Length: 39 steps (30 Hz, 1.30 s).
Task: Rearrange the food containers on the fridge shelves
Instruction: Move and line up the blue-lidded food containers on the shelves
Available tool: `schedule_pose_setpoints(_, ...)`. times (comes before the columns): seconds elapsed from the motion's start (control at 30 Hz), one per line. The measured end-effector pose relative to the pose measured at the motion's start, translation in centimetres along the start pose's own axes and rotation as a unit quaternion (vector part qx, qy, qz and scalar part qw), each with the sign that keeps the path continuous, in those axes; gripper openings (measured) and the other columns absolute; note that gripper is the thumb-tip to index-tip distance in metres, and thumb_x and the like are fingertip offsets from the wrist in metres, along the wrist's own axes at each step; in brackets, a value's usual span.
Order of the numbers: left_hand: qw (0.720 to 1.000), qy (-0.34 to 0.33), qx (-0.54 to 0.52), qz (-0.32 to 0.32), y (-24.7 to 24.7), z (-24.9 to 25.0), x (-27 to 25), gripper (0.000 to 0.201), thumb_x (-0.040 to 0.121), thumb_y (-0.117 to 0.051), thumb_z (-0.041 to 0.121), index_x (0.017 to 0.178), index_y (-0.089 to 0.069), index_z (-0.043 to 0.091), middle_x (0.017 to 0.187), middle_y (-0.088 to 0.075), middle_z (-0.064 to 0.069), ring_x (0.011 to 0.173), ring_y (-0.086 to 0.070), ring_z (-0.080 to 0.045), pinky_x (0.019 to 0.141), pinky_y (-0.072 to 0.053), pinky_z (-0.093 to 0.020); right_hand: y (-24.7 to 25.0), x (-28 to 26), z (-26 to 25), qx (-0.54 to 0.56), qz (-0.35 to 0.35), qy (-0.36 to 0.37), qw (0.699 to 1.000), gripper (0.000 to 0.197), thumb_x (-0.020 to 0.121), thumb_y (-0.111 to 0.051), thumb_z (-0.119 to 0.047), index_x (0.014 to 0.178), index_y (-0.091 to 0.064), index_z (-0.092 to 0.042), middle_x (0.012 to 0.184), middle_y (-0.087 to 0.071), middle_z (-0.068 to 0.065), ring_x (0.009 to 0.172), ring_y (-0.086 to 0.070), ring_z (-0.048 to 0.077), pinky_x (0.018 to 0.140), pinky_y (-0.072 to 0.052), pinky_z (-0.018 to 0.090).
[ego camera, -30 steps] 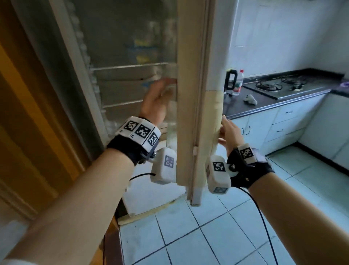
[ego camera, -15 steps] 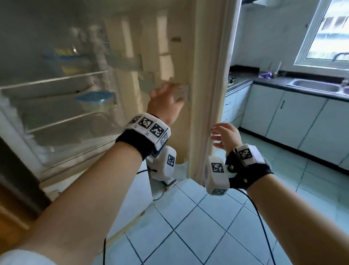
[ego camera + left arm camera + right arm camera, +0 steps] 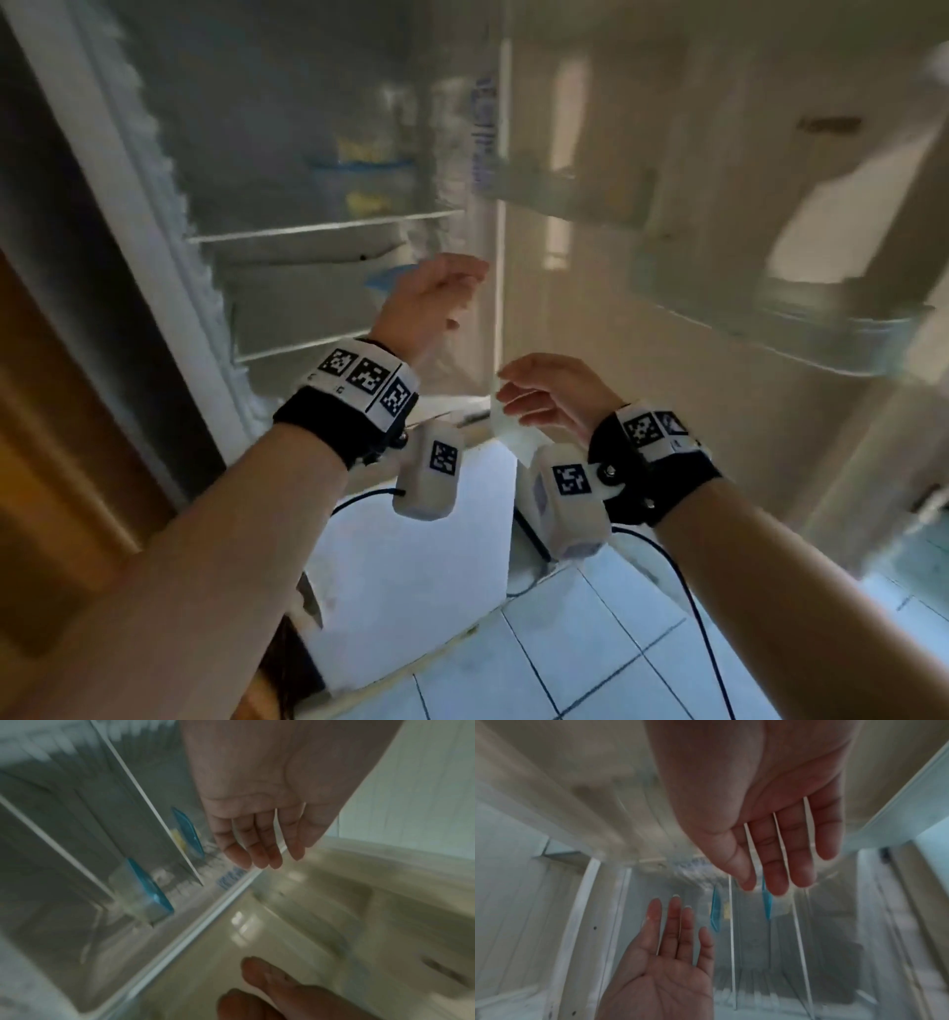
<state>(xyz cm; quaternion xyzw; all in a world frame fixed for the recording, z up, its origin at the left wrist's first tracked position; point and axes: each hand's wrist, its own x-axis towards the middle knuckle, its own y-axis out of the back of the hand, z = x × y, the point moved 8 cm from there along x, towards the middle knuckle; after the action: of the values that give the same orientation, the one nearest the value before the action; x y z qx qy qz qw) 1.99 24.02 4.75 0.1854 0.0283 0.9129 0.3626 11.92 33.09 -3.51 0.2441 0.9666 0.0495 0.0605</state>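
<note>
The fridge stands open. A clear container with a blue lid (image 3: 359, 167) and yellow food inside sits on the upper shelf (image 3: 328, 227). A second blue-lidded container (image 3: 386, 277) sits on the shelf below, partly hidden behind my left hand (image 3: 447, 295). That hand hovers in front of it, fingers relaxed and holding nothing. My right hand (image 3: 524, 393) is lower and to the right, also empty with straight fingers. The left wrist view shows both lids (image 3: 189, 833) (image 3: 149, 892) beyond the loose fingers (image 3: 257, 852). The right wrist view shows both open palms (image 3: 770, 845) (image 3: 667, 953).
The fridge door (image 3: 667, 257) is swung wide to the right, with clear door bins (image 3: 821, 318) sticking out. The lower middle shelf (image 3: 287, 350) is bare at the front. Frost lines the left inner wall (image 3: 169, 169). A wooden panel (image 3: 61, 411) stands left of the fridge, tiled floor (image 3: 590, 668) below.
The door has swung from nearly closed to wide open. My left hand let go of the door's inner side, my right hand left its edge, and both now hover before the shelves.
</note>
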Motion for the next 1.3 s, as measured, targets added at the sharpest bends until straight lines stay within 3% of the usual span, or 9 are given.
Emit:
schedule_pose_setpoints(0.17, 0.998, -0.024, 0.007, 0.061, 11.2, -0.1, 6.7, 0.029, 0.091, -0.042, -0.001, 0.082, -0.055, 0.024, 0.085, -0.055, 0.012, 0.058, -0.053, 0.013, 0.049, -0.036, -0.008, -6.6, 11.1, -7.0, 0.014, -0.022, 0.032, 0.999, 0.013, 0.086, -0.054, -0.015, 0.075, -0.059, -0.02, 0.07, -0.065, 0.0, 0.066, -0.06, 0.014, 0.065, -0.044, 0.026)
schedule_pose_setpoints(0.3, 0.995, -0.015, 0.008, 0.103, 17.7, 0.0, 12.1, 0.029, 0.091, -0.044, 0.005, 0.077, -0.054, 0.028, 0.085, -0.055, 0.014, 0.071, -0.049, 0.002, 0.058, -0.039, -0.014, -9.4, 18.2, -13.1, 0.036, -0.018, 0.085, 0.996, 0.02, 0.088, -0.049, -0.01, 0.074, -0.057, -0.021, 0.065, -0.064, -0.003, 0.062, -0.058, 0.012, 0.06, -0.043, 0.023)
schedule_pose_setpoints(0.57, 0.992, 0.018, 0.0, 0.126, 21.7, -1.8, 22.3, 0.031, 0.091, -0.039, 0.001, 0.074, -0.049, 0.024, 0.078, -0.046, 0.008, 0.068, -0.042, -0.003, 0.059, -0.032, -0.018, -9.0, 29.2, -18.2, 0.073, 0.07, 0.123, 0.987, 0.026, 0.085, -0.045, -0.005, 0.069, -0.05, -0.024, 0.071, -0.052, -0.002, 0.061, -0.048, 0.01, 0.053, -0.037, 0.022)
schedule_pose_setpoints(0.67, 0.986, -0.006, -0.002, 0.169, 22.7, -2.3, 25.4, 0.013, 0.092, -0.044, 0.003, 0.096, -0.054, 0.011, 0.081, -0.049, 0.008, 0.068, -0.052, 0.003, 0.056, -0.041, -0.008, -7.6, 32.8, -19.3, 0.096, 0.136, 0.148, 0.975, 0.023, 0.083, -0.049, -0.004, 0.069, -0.049, -0.023, 0.069, -0.049, -0.002, 0.059, -0.045, 0.009, 0.051, -0.036, 0.021)
schedule_pose_setpoints(0.77, 0.982, 0.003, 0.033, 0.187, 23.1, -2.6, 28.3, 0.033, 0.091, -0.047, 0.009, 0.123, -0.054, 0.011, 0.102, -0.054, 0.005, 0.097, -0.05, -0.008, 0.068, -0.042, -0.015, -6.1, 36.0, -20.3, 0.11, 0.18, 0.164, 0.964, 0.016, 0.081, -0.052, -0.005, 0.092, -0.055, -0.016, 0.084, -0.053, 0.0, 0.079, -0.05, 0.016, 0.062, -0.039, 0.022)
schedule_pose_setpoints(0.9, 0.98, 0.046, 0.064, 0.181, 23.3, -3.2, 31.8, 0.045, 0.093, -0.045, 0.016, 0.138, -0.041, 0.015, 0.143, -0.044, -0.005, 0.13, -0.042, -0.019, 0.097, -0.036, -0.021, -6.0, 39.9, -21.7, 0.04, 0.136, 0.14, 0.98, 0.05, 0.085, -0.052, -0.015, 0.134, -0.042, -0.017, 0.12, -0.047, 0.005, 0.11, -0.047, 0.022, 0.088, -0.038, 0.03)
schedule_pose_setpoints(1.07, 0.98, 0.1, 0.073, 0.153, 22.6, -4.9, 33.6, 0.053, 0.094, -0.045, 0.025, 0.144, -0.031, 0.017, 0.156, -0.025, -0.003, 0.141, -0.03, -0.024, 0.115, -0.026, -0.03, -8.3, 42.8, -21.6, -0.063, 0.052, 0.125, 0.989, 0.071, 0.083, -0.057, -0.027, 0.145, -0.023, -0.016, 0.153, -0.028, 0.005, 0.139, -0.03, 0.025, 0.103, -0.029, 0.029)
schedule_pose_setpoints(1.2, 0.986, 0.087, 0.07, 0.122, 22.5, -5.0, 33.8, 0.056, 0.093, -0.047, 0.029, 0.145, -0.028, 0.024, 0.155, -0.027, -0.001, 0.141, -0.03, -0.024, 0.117, -0.023, -0.033, -8.5, 42.8, -21.6, -0.048, 0.028, 0.155, 0.986, 0.062, 0.083, -0.055, -0.029, 0.141, -0.033, -0.026, 0.154, -0.027, -0.003, 0.139, -0.029, 0.019, 0.1, -0.027, 0.025)
schedule_pose_setpoints(1.3, 0.989, 0.047, 0.056, 0.129, 23.4, -4.4, 33.3, 0.062, 0.09, -0.052, 0.023, 0.145, -0.025, 0.029, 0.155, -0.027, 0.002, 0.141, -0.027, -0.017, 0.116, -0.022, -0.033, -8.5, 41.9, -22.6, 0.007, 0.037, 0.201, 0.979, 0.065, 0.078, -0.061, -0.027, 0.138, -0.038, -0.035, 0.15, -0.033, -0.004, 0.129, -0.038, 0.013, 0.086, -0.035, 0.016)
